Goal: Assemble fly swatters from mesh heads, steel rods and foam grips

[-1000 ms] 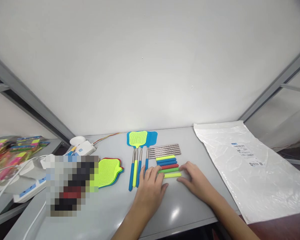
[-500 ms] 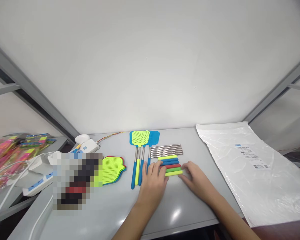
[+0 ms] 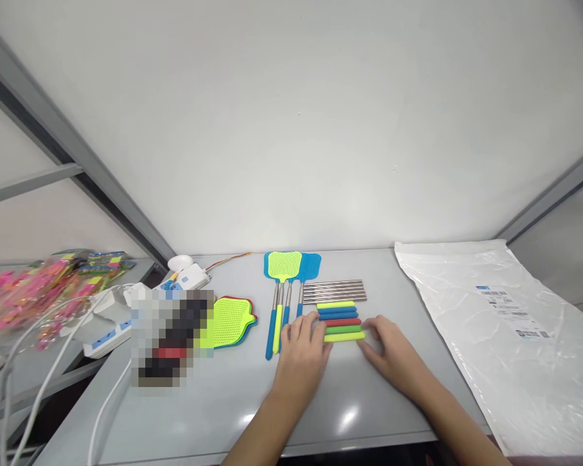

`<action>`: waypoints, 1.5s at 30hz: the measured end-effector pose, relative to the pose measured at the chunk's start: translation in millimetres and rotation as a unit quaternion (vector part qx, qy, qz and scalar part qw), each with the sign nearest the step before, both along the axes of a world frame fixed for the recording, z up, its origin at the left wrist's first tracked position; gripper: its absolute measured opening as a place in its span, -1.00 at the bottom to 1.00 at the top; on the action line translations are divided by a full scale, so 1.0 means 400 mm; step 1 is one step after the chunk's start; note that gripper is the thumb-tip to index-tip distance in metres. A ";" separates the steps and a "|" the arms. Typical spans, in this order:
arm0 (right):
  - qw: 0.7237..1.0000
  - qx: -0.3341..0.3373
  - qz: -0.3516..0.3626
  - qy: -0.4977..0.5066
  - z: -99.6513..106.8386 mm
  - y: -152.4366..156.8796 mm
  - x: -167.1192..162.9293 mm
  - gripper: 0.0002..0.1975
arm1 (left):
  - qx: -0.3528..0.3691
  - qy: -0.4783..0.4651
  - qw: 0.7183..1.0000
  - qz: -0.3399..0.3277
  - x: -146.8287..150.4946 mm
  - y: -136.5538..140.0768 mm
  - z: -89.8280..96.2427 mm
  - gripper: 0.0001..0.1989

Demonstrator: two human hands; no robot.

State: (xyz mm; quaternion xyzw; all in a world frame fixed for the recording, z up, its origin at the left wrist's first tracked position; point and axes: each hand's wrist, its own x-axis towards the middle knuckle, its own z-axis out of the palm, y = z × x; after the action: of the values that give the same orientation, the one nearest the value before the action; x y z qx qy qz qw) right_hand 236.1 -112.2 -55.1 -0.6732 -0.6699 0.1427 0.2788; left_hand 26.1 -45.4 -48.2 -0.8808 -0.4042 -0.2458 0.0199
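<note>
My left hand (image 3: pixel 304 353) rests at the left ends of a row of coloured handle grips, fingers bent and apart. The row holds a red grip (image 3: pixel 342 322), a green grip (image 3: pixel 344 329), a yellow grip (image 3: pixel 344 337) and blue grips (image 3: pixel 337 312), among others. At their right ends my right hand (image 3: pixel 391 356) lies with thumb and forefinger apart, by the tips of the green and yellow grips. Behind the row lie several metal rods (image 3: pixel 335 291). Fly swatters with blue and yellow heads (image 3: pixel 285 265) lie just left of them, some handles partly behind my left hand.
A stack of loose swatter heads (image 3: pixel 230 320) lies left on the grey table (image 3: pixel 199 414), beside a blurred patch. Further left are a power strip (image 3: pixel 109 336), white cables and packaged pink goods (image 3: pixel 43 285). A white plastic mailer (image 3: pixel 495 349) covers the right side.
The view has turned slightly left, so everything sits further right. My left hand has drawn back a little to the left along the grips. Both hands stay at the row's ends.
</note>
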 end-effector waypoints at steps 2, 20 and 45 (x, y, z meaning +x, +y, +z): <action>1.000 0.012 -0.010 -0.015 -0.005 0.000 0.002 -0.79 | -0.001 -0.003 1.000 0.006 -0.005 -0.003 -0.001 -0.75; 0.960 -0.018 -0.149 -0.235 -0.061 -0.046 0.015 -0.36 | -0.019 0.018 0.981 0.191 -0.143 0.014 0.055 -0.75; 0.959 -0.016 -0.138 -0.248 -0.106 -0.045 0.038 -0.35 | -0.112 -0.010 0.968 0.226 -0.036 0.237 0.150 -0.82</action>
State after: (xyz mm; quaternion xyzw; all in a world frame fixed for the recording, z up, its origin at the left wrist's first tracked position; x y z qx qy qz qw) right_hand 251.2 -130.3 -97.4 -0.7778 -0.6162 -0.0583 0.1097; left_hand 11.6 49.5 12.0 -0.7607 -0.6179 -0.1967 -0.0282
